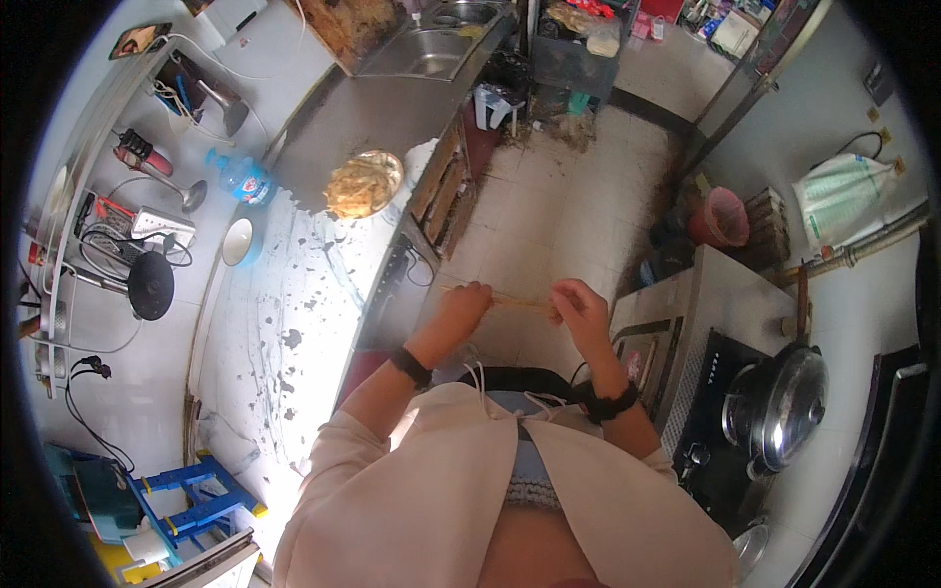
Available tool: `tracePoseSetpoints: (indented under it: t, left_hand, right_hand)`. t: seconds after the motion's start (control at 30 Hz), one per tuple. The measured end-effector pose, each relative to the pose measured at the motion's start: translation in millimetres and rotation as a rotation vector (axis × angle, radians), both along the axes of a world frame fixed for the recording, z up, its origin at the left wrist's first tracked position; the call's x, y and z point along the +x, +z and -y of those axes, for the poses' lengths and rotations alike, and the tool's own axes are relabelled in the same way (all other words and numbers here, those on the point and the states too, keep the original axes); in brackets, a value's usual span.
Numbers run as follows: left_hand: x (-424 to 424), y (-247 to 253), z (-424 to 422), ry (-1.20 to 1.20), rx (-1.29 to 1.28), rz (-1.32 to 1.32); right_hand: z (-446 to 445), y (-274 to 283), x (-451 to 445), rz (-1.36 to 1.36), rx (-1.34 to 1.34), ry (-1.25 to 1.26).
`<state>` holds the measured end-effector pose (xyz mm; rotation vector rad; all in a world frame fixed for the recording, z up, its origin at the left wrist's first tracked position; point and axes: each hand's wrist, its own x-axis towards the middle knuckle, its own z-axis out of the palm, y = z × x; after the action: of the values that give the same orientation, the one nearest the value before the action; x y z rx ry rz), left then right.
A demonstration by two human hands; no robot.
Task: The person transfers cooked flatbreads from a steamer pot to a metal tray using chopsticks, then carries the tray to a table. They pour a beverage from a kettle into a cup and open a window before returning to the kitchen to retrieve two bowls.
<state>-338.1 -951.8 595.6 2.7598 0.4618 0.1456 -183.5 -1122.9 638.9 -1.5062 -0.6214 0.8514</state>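
Observation:
Both hands are in front of my torso, above the floor between the counter and the stove. A thin tan stick or strip [518, 302] stretches between them, too blurred to name exactly. My left hand [459, 312] grips one end of it, near the counter edge. At the other end, the fingers of my right hand [581, 305] close around it. To the left, a plate of browned, flat food pieces [360, 187] rests on the marble-patterned counter [309, 316]. Behind it stand a blue pump bottle [246, 180] and a white bowl [239, 242].
A steel sink [423, 55] lies at the counter's far end. On my right, a lidded metal pot [783, 408] sits on the black gas stove [706, 419]. A pink bucket [720, 217] stands beyond it. Utensils, including a ladle [192, 195], hang along the left wall.

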Motion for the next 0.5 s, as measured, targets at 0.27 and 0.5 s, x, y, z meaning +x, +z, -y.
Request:
tracePoseSetpoints:
  t: [0.27,0.5]
  left_hand:
    - [-18,12,-86,0.064,0.21,0.013]
    - [-23,25,-123,0.148,0.105,-0.098]
  right_hand:
    - [-100,-9,-14,0.823,-0.137,0.308]
    - [-169,-8,-19,0.801,-0.096,0.46]
